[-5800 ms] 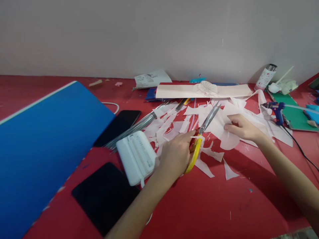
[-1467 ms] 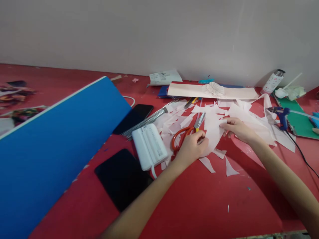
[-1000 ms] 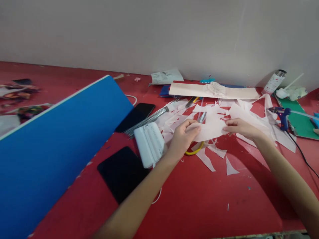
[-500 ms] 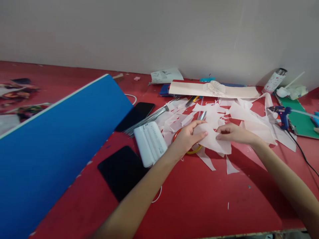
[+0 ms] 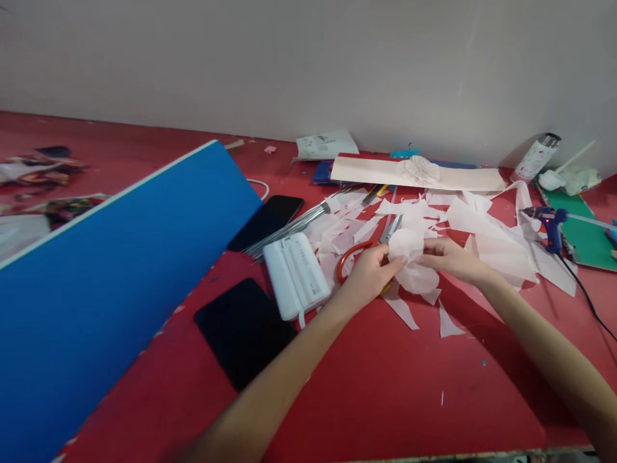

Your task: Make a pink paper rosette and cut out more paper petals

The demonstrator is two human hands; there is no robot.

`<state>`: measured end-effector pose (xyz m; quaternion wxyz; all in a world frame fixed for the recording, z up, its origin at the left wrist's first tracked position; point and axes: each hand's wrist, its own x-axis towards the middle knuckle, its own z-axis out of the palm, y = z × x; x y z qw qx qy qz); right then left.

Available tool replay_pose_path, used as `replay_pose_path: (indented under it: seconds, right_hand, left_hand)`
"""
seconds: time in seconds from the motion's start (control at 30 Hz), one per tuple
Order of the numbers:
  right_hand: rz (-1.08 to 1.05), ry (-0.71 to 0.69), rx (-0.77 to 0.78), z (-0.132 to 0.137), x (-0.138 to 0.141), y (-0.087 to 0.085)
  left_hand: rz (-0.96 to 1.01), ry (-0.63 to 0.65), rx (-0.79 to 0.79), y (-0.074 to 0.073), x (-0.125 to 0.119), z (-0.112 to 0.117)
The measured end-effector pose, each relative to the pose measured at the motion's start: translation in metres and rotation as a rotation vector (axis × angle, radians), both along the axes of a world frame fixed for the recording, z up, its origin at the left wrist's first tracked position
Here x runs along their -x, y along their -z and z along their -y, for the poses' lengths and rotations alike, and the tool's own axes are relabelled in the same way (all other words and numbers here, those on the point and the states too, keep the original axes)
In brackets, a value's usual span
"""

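Pale paper (image 5: 406, 242) in narrow pinches, left hand (image 5: 372, 273) and right hand (image 5: 448, 260) (scissors (image 5: 390, 229) near)

The widest way through is the red table (image 5: 385, 386) at lower centre, between the forearms, where a thin white sliver (image 5: 442, 399) lies. On the left, the large blue board (image 5: 120, 276) bars sideways travel; the black tablet (image 5: 243, 331) and white case (image 5: 295, 276) crowd the left forearm. Scissors (image 5: 391, 228) lie close by the left hand (image 5: 371, 273). Right of the right hand (image 5: 446, 258), the glue gun (image 5: 552, 226) and its cord (image 5: 583, 288) obstruct.
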<state>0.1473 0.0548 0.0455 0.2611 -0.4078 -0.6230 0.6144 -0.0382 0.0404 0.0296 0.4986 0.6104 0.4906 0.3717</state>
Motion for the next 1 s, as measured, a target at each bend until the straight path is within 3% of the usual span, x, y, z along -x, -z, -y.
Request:
replay_pose_path:
  seconds: [0.1,0.23,0.3,0.43,0.53,0.73,0.87,1.0]
  right_hand:
    - [0.019,0.003,0.040,0.000,0.000,0.002]
    - [0.059,0.093,-0.019,-0.002,-0.001,0.004]
    - [0.100,0.130,-0.096,-0.005,-0.003,0.005]
    - [0.329,0.210,-0.298,-0.009,-0.011,0.002]
    - [0.552,0.272,-0.453,-0.008,-0.016,-0.007]
    - [0.781,0.239,-0.670,-0.002,-0.028,-0.030]
    - [0.920,0.188,-0.696,-0.002,-0.036,-0.041]
    - [1.046,0.064,-0.706,-0.006,-0.043,-0.046]
  left_hand:
    - [-0.069,0.043,-0.071,0.002,0.001,-0.001]
    - [-0.143,0.077,-0.158,-0.002,0.004,-0.002]
    - [-0.330,0.044,-0.238,-0.005,0.008,-0.003]
    - [-0.926,0.023,-0.343,-0.007,0.012,-0.004]
    - [-1.152,0.069,-0.369,-0.007,0.012,-0.004]
    - [-1.232,0.110,-0.355,-0.009,0.011,-0.001]
    - [-1.332,-0.025,-0.296,-0.011,0.013,-0.001]
    - [-1.320,0.003,-0.178,-0.010,0.016,-0.004]
